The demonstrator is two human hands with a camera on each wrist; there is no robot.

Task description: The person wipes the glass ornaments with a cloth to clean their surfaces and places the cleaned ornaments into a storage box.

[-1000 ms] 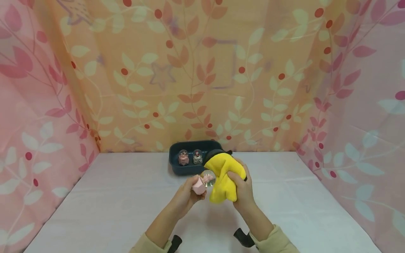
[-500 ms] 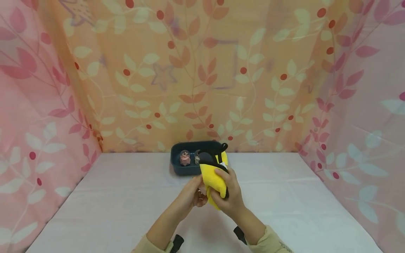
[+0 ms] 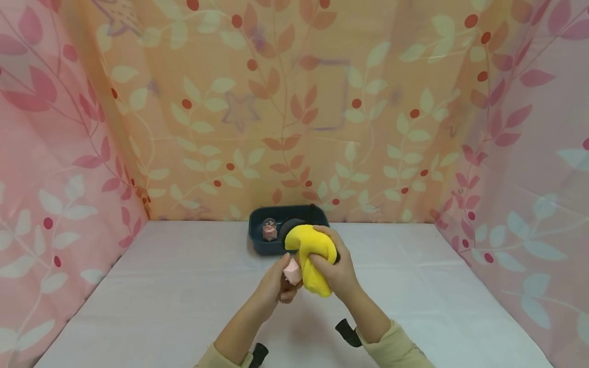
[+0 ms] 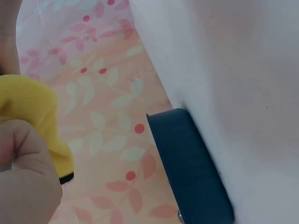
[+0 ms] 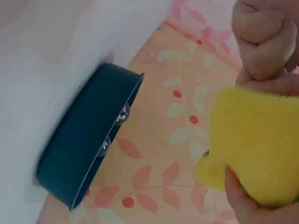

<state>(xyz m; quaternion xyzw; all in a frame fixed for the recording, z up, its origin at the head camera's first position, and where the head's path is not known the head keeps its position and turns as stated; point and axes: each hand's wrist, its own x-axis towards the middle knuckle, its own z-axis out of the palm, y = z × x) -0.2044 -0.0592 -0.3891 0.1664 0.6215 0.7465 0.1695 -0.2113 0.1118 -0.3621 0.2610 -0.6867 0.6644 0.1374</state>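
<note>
Above the middle of the table, my left hand (image 3: 270, 287) grips a small snow globe by its pale pink faceted base (image 3: 292, 272). The globe's clear ball is hidden under a yellow cloth (image 3: 314, 260) with black edging. My right hand (image 3: 342, 273) bunches that cloth against the ball, thumb pressed into the near side. In the right wrist view the yellow cloth (image 5: 257, 144) sits right beside my left hand (image 5: 264, 39). The left wrist view shows my left hand (image 4: 28, 182) overlapping the cloth (image 4: 35, 102), the globe out of sight there.
A dark teal tray (image 3: 264, 249) stands at the table's back edge against the patterned curtain (image 3: 207, 128). Inside it is a pink snow globe (image 3: 269, 231); the right wrist view also shows a second globe (image 5: 104, 146). White cloth covers the table (image 3: 184, 286).
The right hand brought the cloth leftward onto the globe, covering its ball, then turned so the cloth's yellow face is up. The left hand has tilted the pink base back into view.
</note>
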